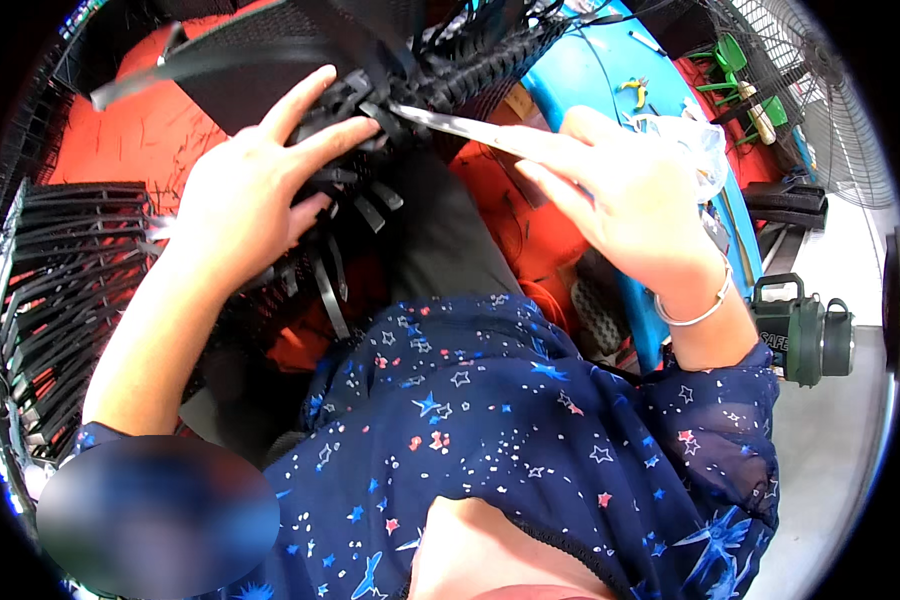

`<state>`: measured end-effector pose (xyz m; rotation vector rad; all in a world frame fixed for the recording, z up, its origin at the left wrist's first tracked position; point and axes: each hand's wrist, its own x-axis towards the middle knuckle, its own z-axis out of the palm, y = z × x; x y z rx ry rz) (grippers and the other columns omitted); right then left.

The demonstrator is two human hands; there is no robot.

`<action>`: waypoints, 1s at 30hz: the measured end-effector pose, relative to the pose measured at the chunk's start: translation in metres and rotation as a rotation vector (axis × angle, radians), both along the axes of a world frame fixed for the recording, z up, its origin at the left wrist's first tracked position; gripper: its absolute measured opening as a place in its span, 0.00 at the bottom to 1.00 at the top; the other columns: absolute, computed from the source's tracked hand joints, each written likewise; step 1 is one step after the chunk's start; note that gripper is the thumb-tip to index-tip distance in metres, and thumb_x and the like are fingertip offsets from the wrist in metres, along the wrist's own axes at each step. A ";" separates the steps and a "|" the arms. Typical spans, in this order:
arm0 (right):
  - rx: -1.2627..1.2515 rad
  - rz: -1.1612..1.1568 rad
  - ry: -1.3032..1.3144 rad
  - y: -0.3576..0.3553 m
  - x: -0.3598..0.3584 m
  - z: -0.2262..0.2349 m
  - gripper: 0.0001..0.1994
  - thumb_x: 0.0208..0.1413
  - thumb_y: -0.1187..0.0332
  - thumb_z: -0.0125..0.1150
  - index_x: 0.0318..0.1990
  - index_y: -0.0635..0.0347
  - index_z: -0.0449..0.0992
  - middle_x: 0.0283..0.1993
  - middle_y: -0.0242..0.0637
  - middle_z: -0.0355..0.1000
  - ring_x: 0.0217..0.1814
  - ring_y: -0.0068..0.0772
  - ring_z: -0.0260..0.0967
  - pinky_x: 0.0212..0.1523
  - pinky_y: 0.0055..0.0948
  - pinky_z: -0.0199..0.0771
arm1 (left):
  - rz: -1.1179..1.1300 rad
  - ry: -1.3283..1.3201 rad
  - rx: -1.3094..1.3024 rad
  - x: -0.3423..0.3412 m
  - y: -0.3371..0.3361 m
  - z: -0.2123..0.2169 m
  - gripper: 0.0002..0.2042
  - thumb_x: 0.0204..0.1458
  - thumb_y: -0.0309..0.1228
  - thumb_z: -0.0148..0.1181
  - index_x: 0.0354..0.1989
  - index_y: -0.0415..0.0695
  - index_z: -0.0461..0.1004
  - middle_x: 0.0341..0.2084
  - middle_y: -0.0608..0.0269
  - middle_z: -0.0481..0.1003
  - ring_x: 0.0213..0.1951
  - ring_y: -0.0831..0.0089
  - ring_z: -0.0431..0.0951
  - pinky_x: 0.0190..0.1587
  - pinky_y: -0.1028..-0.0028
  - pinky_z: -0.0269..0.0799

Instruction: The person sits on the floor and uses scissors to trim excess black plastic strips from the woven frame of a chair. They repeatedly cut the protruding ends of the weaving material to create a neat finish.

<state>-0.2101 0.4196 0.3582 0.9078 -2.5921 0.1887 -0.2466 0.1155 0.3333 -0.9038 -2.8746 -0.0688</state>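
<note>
A black woven piece of flat plastic straps [370,100], with loose strap ends hanging from it, lies across my lap. My left hand [235,195] steadies its edge, thumb below and fingers spread over the weave. In my right hand [630,185] is a slim, pointed metal tool [455,124], pinched between thumb and fingers. Its tip touches the straps just right of my left fingertips. Whether it is a blade or a flat pick I cannot tell. A dark panel [260,65] joins the woven edge at the far left.
Black slatted strap work [80,290] stands at my left. On the right is a blue table [590,75] with yellow-handled pliers [634,93] and a clear plastic bag [705,155]. Beyond are a fan [800,80], green-handled tools [732,52] and a dark green jug [802,330]. Strap scraps litter the red surface [120,130].
</note>
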 end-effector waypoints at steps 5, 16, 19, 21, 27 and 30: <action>0.003 0.007 -0.103 -0.009 -0.002 -0.011 0.14 0.62 0.63 0.65 0.54 0.43 0.84 0.28 0.34 0.65 0.26 0.37 0.69 0.27 0.35 0.68 | -0.026 0.029 -0.019 -0.002 0.002 -0.002 0.40 0.45 0.29 0.73 0.69 0.73 0.67 0.72 0.63 0.61 0.44 0.59 0.82 0.49 0.61 0.81; 0.143 -0.001 -0.018 -0.006 -0.008 0.022 0.13 0.62 0.61 0.63 0.53 0.41 0.85 0.26 0.36 0.65 0.24 0.39 0.68 0.27 0.36 0.67 | -0.064 0.060 0.022 -0.002 -0.003 -0.012 0.37 0.44 0.28 0.73 0.66 0.69 0.71 0.69 0.61 0.64 0.49 0.55 0.81 0.50 0.60 0.80; 0.229 0.017 -0.015 -0.012 -0.015 0.027 0.13 0.63 0.60 0.62 0.53 0.38 0.85 0.27 0.36 0.65 0.25 0.40 0.68 0.27 0.38 0.66 | -0.054 0.030 0.027 -0.001 -0.005 -0.011 0.37 0.44 0.28 0.73 0.66 0.68 0.71 0.70 0.63 0.63 0.50 0.55 0.81 0.51 0.60 0.80; 0.255 0.046 -0.014 -0.013 -0.018 0.030 0.13 0.63 0.59 0.62 0.53 0.37 0.85 0.27 0.36 0.65 0.26 0.41 0.69 0.27 0.39 0.66 | -0.057 0.011 0.033 -0.001 -0.003 -0.008 0.36 0.44 0.29 0.73 0.66 0.66 0.71 0.70 0.64 0.62 0.52 0.56 0.80 0.52 0.60 0.80; 0.328 0.051 -0.050 -0.021 -0.018 0.045 0.13 0.63 0.59 0.62 0.53 0.39 0.84 0.29 0.36 0.67 0.28 0.42 0.70 0.29 0.39 0.68 | -0.035 -0.011 0.052 0.001 -0.003 -0.006 0.34 0.45 0.28 0.73 0.65 0.62 0.72 0.70 0.63 0.62 0.54 0.56 0.78 0.56 0.60 0.77; 0.372 0.032 -0.071 -0.026 -0.017 0.050 0.13 0.62 0.61 0.63 0.52 0.41 0.85 0.29 0.37 0.67 0.28 0.43 0.71 0.29 0.40 0.69 | -0.030 -0.029 0.034 0.001 -0.003 -0.006 0.35 0.45 0.28 0.73 0.65 0.62 0.70 0.69 0.62 0.63 0.54 0.56 0.78 0.56 0.60 0.77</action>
